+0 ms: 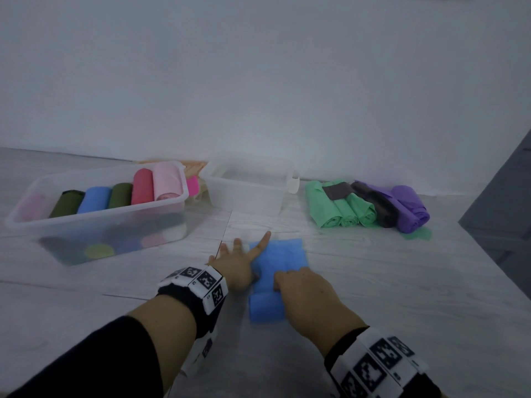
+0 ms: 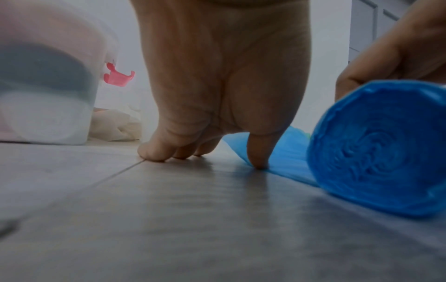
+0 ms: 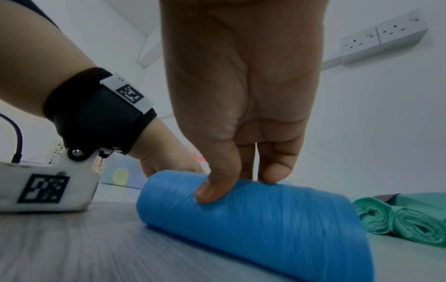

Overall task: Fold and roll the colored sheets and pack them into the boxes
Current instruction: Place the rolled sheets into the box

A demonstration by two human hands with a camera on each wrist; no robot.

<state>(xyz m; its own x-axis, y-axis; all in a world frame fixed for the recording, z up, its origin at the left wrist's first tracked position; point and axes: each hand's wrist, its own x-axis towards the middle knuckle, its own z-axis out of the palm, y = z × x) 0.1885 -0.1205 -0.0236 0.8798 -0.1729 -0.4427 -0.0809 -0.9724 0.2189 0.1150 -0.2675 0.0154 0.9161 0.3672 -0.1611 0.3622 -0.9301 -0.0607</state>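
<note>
The right hand [image 1: 309, 294] grips the rolled end of the blue sheet [image 1: 280, 259]; at its 10 o'clock, the left hand [image 1: 240, 264] lies open, flat, one finger pressing the sheet.

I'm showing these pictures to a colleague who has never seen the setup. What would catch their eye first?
Probably the bright blue sheet in the middle of the floor, half rolled, with the right hand curled on the roll and the left hand pressing the flat part. Next, the clear box of colourful rolls at left, then the green rolls and purple rolls lying at right.
</note>
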